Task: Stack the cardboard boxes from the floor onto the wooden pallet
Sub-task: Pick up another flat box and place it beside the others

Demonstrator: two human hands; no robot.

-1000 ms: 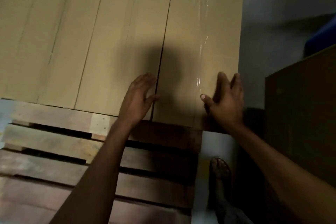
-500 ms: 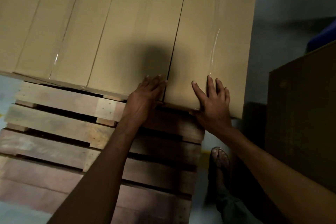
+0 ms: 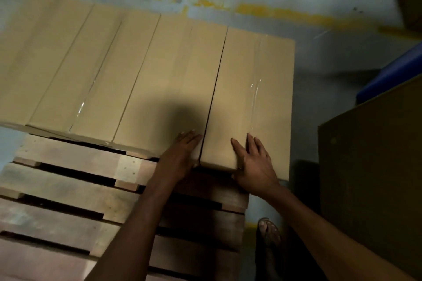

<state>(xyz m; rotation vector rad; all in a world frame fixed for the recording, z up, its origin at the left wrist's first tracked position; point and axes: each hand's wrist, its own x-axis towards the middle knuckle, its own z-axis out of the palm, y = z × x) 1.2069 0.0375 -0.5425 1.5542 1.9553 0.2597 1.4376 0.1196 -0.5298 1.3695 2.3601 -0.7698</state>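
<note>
Head view showed two hands, both flat with fingers straight, gripping nothing. The left hand (image 3: pixel 180 157) pressed the near end of the third box (image 3: pixel 173 80), just beside the dark gap. The right hand (image 3: pixel 253 164), fingers spread, lay on the near end of the rightmost box (image 3: pixel 271 98). Four cardboard boxes (image 3: pixel 109 70) lay side by side in one row across the far part of the single wooden pallet (image 3: pixel 68 191). One darker cardboard box (image 3: pixel 370 189) stood at the right, one blue object (image 3: pixel 388 80) beyond it, and one sandalled foot (image 3: pixel 269 232) on the floor (image 3: pixel 319 64) beside the pallet.
</note>
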